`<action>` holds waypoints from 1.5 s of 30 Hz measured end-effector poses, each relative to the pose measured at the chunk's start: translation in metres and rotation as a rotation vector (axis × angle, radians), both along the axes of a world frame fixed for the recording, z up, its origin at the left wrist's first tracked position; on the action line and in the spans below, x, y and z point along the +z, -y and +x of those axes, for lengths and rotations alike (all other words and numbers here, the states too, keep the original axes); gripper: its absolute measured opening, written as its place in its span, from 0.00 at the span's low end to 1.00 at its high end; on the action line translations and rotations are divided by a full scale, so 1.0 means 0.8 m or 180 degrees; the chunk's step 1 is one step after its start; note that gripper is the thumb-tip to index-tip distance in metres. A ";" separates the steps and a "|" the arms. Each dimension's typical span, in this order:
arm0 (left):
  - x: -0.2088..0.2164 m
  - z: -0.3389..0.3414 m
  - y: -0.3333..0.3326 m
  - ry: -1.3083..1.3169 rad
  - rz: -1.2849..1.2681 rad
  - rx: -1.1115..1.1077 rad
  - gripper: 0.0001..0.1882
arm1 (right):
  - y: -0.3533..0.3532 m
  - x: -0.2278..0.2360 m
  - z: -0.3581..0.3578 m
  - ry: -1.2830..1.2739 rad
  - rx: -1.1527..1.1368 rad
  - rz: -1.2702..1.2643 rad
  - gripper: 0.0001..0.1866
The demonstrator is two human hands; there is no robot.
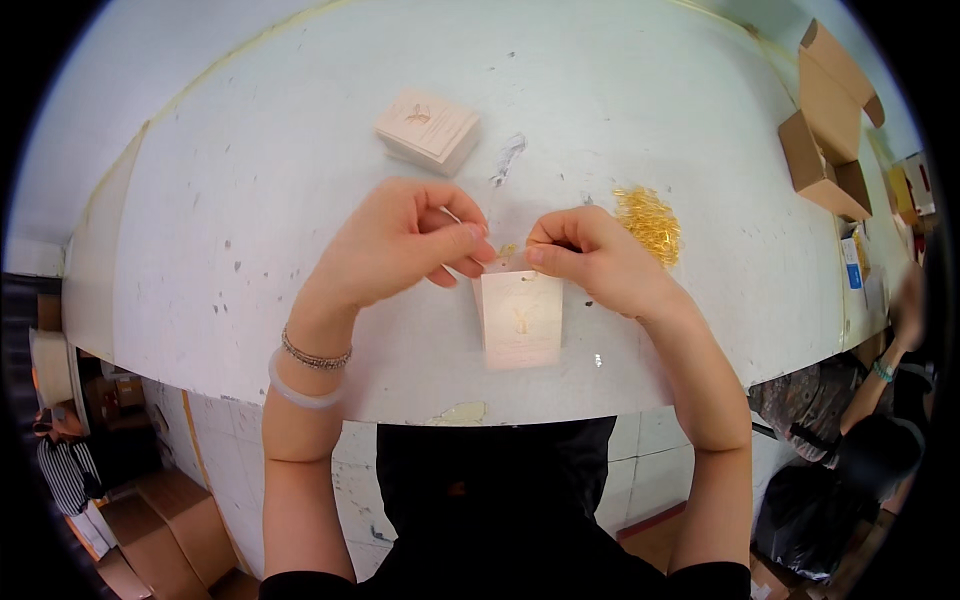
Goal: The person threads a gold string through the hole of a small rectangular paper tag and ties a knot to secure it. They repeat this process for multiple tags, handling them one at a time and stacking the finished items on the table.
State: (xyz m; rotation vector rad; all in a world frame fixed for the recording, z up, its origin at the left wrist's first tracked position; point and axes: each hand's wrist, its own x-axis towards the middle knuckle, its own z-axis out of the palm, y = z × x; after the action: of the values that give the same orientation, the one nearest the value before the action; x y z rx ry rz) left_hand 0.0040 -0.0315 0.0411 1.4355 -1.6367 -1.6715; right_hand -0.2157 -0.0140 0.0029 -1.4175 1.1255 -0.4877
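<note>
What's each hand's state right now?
Left hand: half-curled; whether it grips anything can't be told.
Right hand: pinched closed near the pale card's top edge; anything held can't be made out.

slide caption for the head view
Left hand and right hand by the top of a pale card, gold pieces and a card stack beyond.

The person is wearing a black short-sleeved top [500,535], its sleeves [306,586] ending above the elbows and leaving both forearms [708,405] bare. The left wrist [328,318] is bearing a silver-toned, multi-strand bracelet [316,355] and a smooth, pale, translucent bangle [300,398].
</note>
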 end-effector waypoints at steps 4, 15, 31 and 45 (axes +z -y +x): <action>0.005 0.007 0.004 0.0234 0.0063 -0.0288 0.06 | -0.002 0.000 -0.002 0.0007 0.0076 -0.0100 0.11; -0.024 -0.003 -0.001 -0.0109 -0.0415 -0.0532 0.07 | -0.005 -0.001 0.013 0.0165 0.0025 -0.0471 0.08; -0.058 -0.001 0.013 -0.0502 -0.0607 -0.0319 0.08 | 0.000 -0.003 0.003 -0.0182 -0.0257 -0.0594 0.10; -0.069 -0.002 0.015 0.0128 -0.1067 -0.0538 0.05 | 0.000 -0.003 0.006 -0.0572 -0.0172 -0.0625 0.08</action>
State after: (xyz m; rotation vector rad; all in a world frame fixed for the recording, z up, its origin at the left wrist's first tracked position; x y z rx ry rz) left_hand 0.0022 -0.0433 -0.0144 1.2010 -1.9960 -1.3721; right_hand -0.2111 -0.0140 0.0006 -1.6301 1.2903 -0.5287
